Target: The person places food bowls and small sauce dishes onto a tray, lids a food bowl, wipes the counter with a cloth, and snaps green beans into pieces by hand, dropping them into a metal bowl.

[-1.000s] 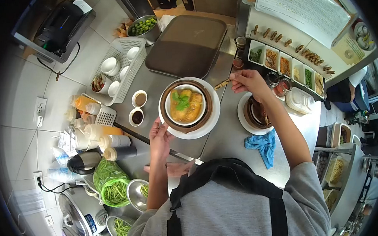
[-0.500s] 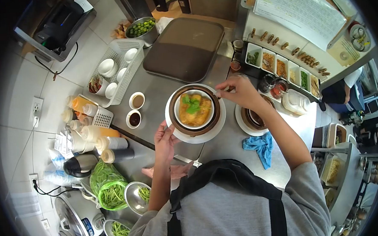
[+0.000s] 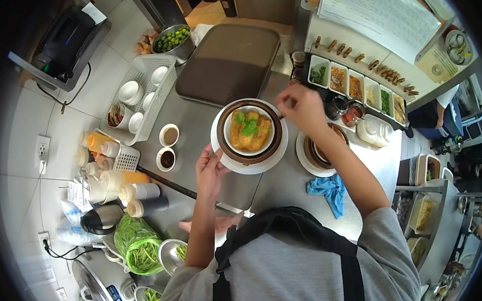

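A white plate (image 3: 280, 147) carries a round brown steamer basket (image 3: 232, 152) with a white bowl (image 3: 228, 140) inside. Golden-yellow pieces of food (image 3: 247, 138) fill the bowl, topped with a green herb sprig (image 3: 247, 123). My left hand (image 3: 210, 165) grips the plate's left rim, thumb on top. Close to the basket's upper right edge, my right hand (image 3: 302, 106) has its fingers pinched together; whatever they hold is too small and blurred to name. Beneath my right forearm a second basket (image 3: 313, 150) stands on another white plate (image 3: 306, 164), partly hidden.
Behind lies a large brown tray (image 3: 225, 64). Two sauce cups (image 3: 169, 135) sit to the left, near a white crate (image 3: 156, 95) of small bowls. A blue cloth (image 3: 327, 192) is at right, below the garnish containers (image 3: 355, 84). Several bottles (image 3: 125, 178) line the left side.
My right hand has shifted slightly up and away from the basket's rim, with the fingers still pinched. My left hand stays on the plate. The whole view has moved a little.
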Action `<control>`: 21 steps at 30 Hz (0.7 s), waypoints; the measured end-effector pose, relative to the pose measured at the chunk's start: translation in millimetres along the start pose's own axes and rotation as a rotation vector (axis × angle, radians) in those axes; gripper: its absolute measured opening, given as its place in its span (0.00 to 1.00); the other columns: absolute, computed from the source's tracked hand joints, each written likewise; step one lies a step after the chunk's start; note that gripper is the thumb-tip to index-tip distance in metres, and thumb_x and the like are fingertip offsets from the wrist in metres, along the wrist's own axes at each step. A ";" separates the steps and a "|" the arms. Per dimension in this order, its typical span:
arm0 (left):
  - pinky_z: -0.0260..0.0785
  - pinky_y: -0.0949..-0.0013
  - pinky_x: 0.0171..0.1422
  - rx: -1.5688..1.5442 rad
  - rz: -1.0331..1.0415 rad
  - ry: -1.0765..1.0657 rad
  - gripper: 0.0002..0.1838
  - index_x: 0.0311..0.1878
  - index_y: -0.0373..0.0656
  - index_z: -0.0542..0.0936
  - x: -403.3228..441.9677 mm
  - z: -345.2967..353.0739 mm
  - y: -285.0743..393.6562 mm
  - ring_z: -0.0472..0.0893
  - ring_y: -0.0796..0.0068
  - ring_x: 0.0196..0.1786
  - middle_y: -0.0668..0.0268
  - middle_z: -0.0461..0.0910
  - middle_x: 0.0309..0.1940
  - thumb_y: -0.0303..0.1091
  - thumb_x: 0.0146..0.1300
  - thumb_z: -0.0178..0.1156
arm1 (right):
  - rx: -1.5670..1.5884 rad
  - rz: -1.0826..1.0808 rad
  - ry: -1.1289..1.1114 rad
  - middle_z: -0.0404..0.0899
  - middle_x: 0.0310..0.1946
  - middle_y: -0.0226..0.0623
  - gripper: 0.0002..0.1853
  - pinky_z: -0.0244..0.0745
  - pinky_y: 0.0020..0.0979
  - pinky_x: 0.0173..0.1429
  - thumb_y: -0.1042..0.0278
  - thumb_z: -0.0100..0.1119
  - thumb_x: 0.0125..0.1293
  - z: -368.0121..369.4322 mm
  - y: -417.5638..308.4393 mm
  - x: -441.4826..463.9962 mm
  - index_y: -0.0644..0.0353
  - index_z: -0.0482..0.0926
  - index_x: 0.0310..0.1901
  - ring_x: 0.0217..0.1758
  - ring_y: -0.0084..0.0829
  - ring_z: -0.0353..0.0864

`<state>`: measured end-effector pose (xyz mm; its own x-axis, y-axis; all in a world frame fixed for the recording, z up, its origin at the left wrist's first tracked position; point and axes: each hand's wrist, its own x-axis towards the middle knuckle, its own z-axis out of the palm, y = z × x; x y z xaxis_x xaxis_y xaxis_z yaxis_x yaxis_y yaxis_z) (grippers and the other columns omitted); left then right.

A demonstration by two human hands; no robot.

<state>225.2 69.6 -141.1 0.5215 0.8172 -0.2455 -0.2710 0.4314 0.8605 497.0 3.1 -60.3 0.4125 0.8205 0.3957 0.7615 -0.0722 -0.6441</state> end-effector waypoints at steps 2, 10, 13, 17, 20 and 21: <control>0.82 0.72 0.36 -0.002 -0.006 -0.004 0.17 0.59 0.37 0.68 16.1 2.5 -2.5 0.84 0.76 0.37 0.62 0.81 0.42 0.30 0.69 0.51 | 0.303 0.111 0.259 0.81 0.27 0.36 0.06 0.75 0.28 0.35 0.69 0.64 0.55 -15.2 34.0 13.2 0.60 0.80 0.31 0.28 0.24 0.80; 0.82 0.72 0.34 -0.040 -0.016 -0.031 0.15 0.56 0.37 0.70 159.5 -4.0 1.7 0.85 0.72 0.36 0.61 0.82 0.40 0.29 0.67 0.53 | 0.320 0.504 1.261 0.77 0.29 0.30 0.16 0.69 0.24 0.35 0.56 0.46 0.71 -254.2 221.4 -128.9 0.58 0.79 0.43 0.31 0.20 0.74; 0.82 0.67 0.37 -0.080 0.011 -0.008 0.15 0.56 0.38 0.70 237.7 -6.6 4.3 0.85 0.69 0.37 0.60 0.82 0.41 0.29 0.68 0.53 | -0.164 0.736 0.852 0.75 0.36 0.27 0.19 0.67 0.18 0.28 0.74 0.57 0.64 -248.8 257.3 -229.5 0.59 0.71 0.57 0.28 0.15 0.69; 0.81 0.61 0.42 -0.116 0.043 0.063 0.13 0.55 0.40 0.71 347.1 -5.6 -14.2 0.84 0.64 0.39 0.60 0.81 0.43 0.29 0.68 0.51 | 0.245 1.064 0.238 0.79 0.35 0.35 0.20 0.77 0.25 0.33 0.55 0.48 0.71 -166.9 223.4 -280.5 0.59 0.76 0.56 0.28 0.23 0.76; 0.82 0.61 0.40 -0.149 0.033 0.158 0.13 0.55 0.40 0.71 409.5 7.7 -26.0 0.84 0.62 0.40 0.59 0.79 0.44 0.27 0.68 0.50 | 0.444 1.104 0.047 0.80 0.34 0.38 0.21 0.79 0.29 0.35 0.54 0.47 0.72 -100.4 192.4 -253.4 0.63 0.76 0.55 0.31 0.27 0.81; 0.82 0.61 0.41 -0.122 0.043 0.180 0.13 0.55 0.40 0.71 425.4 13.7 -27.4 0.84 0.63 0.41 0.60 0.80 0.44 0.27 0.68 0.50 | 0.553 1.111 0.050 0.80 0.32 0.38 0.21 0.79 0.29 0.35 0.55 0.47 0.73 -81.0 186.4 -241.5 0.64 0.76 0.55 0.31 0.28 0.81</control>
<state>465.6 400.2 -263.0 0.3579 0.8859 -0.2951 -0.3909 0.4291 0.8143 579.9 -254.4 -222.8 0.7265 0.4447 -0.5238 -0.3204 -0.4552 -0.8308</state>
